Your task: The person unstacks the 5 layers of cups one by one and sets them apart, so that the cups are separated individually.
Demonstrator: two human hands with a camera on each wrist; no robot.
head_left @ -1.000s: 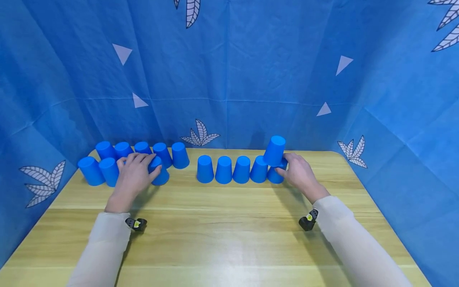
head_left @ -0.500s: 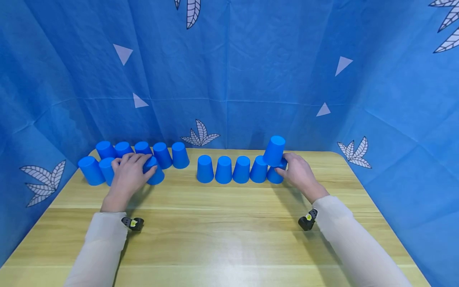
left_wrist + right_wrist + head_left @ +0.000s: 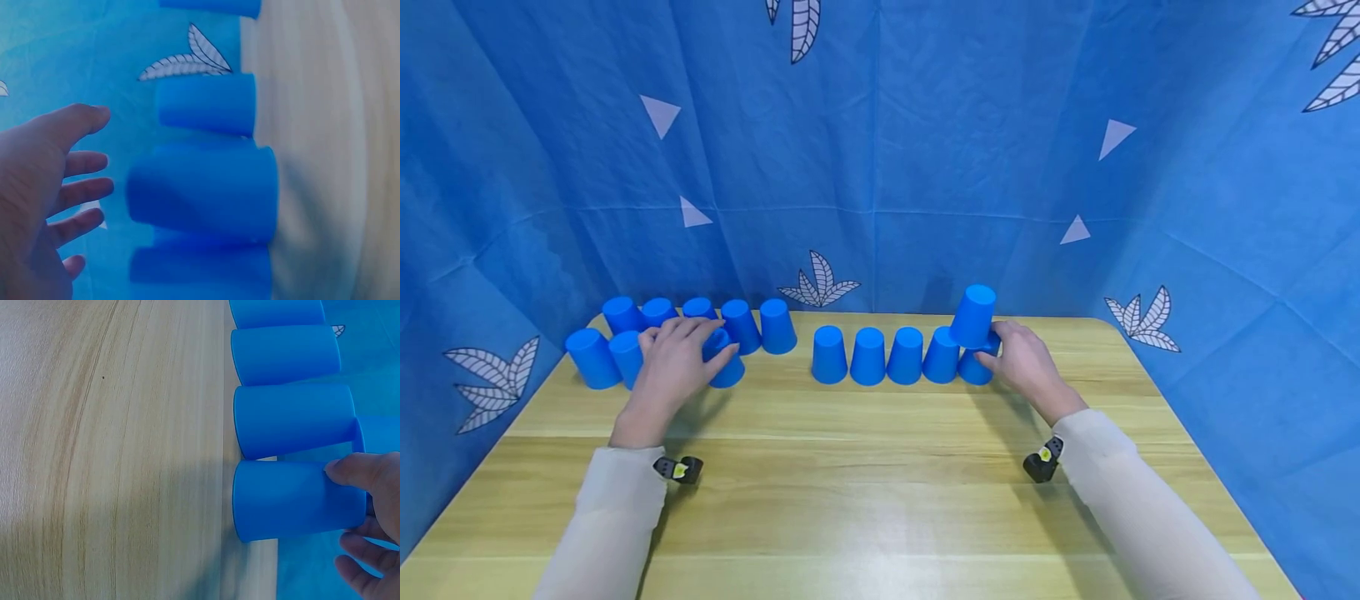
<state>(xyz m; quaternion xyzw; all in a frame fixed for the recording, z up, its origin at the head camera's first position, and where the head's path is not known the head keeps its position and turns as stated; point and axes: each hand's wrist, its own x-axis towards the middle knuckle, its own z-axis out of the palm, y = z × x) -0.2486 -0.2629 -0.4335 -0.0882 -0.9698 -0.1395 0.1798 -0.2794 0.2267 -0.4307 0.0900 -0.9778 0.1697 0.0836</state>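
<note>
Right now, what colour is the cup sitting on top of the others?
Blue, like the rest. The top cup shows best in the head view.

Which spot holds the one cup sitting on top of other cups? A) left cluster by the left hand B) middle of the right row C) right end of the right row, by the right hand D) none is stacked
C: the raised cup rests on the last two cups at the right end of the row, right beside the right hand, which touches the end cup.

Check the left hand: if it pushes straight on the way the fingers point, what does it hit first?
Likely the back-row cups just beyond the left hand, which rests over a front cup; depth is unclear.
</note>
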